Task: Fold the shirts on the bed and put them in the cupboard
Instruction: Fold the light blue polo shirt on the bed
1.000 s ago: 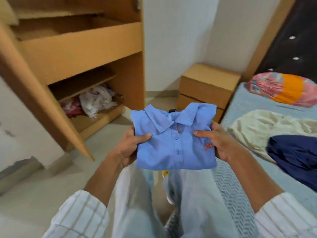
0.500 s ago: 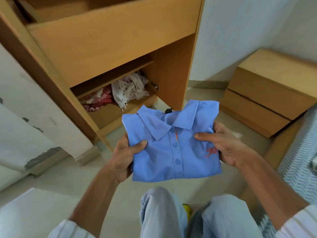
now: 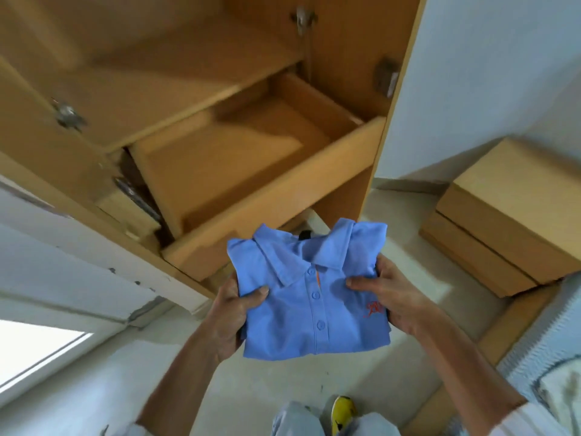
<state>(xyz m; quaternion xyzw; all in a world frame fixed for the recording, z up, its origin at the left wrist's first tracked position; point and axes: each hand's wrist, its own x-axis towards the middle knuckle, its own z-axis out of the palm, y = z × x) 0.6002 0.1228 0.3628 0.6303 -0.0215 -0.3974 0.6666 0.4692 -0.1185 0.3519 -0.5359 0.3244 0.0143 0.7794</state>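
Observation:
A folded blue polo shirt (image 3: 309, 297) with an orange chest logo hangs in front of me, collar pointing away. My left hand (image 3: 234, 313) grips its left edge, thumb on top. My right hand (image 3: 388, 298) grips its right edge, thumb across the front. The shirt is just below and in front of the wooden cupboard (image 3: 345, 42). A pulled-out drawer (image 3: 276, 196) of the cupboard stands open above the shirt, its inside bare wood. A shelf runs above the drawer.
The cupboard door (image 3: 47, 143) stands open at the left. A low wooden bedside cabinet (image 3: 515, 221) sits at the right against the white wall. The bed's edge (image 3: 540, 347) shows at the lower right. My knees and a yellow shoe (image 3: 342, 413) are below.
I have stepped closer to the cupboard and the view has tilted up: the open drawer now fills the top, the lower shelf with clothes is out of view. Both hands still hold the shirt.

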